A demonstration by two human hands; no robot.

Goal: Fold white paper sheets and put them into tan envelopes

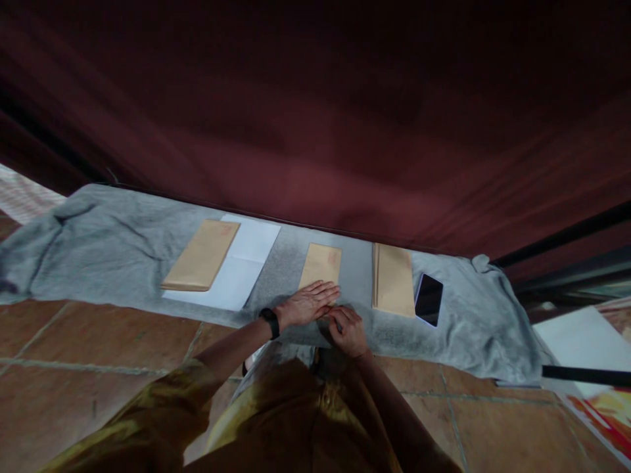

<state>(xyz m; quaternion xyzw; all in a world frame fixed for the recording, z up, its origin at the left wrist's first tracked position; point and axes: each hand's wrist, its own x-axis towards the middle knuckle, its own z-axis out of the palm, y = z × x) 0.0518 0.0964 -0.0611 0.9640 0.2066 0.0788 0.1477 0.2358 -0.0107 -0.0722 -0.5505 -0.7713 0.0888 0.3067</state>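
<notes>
A brown paper envelope [322, 261] lies in front of me on the grey cloth, with a small reddish print near its far right corner. My left hand [306, 305] rests flat across its near part, fingers stretched out to the right. Just beside those fingertips, my right hand [349, 330] is closed at the envelope's near end, its fingers curled onto the edge. The two hands hide that end, so the exact hold cannot be made out. A dark band [270, 322] circles my left wrist.
To the left, a stack of brown envelopes [201, 255] partly covers white paper sheets [246, 261]. On the right lie another envelope stack [394, 281] and a phone [429, 300]. Grey cloth [113, 246] covers the narrow surface, backed by a dark red panel [315, 144].
</notes>
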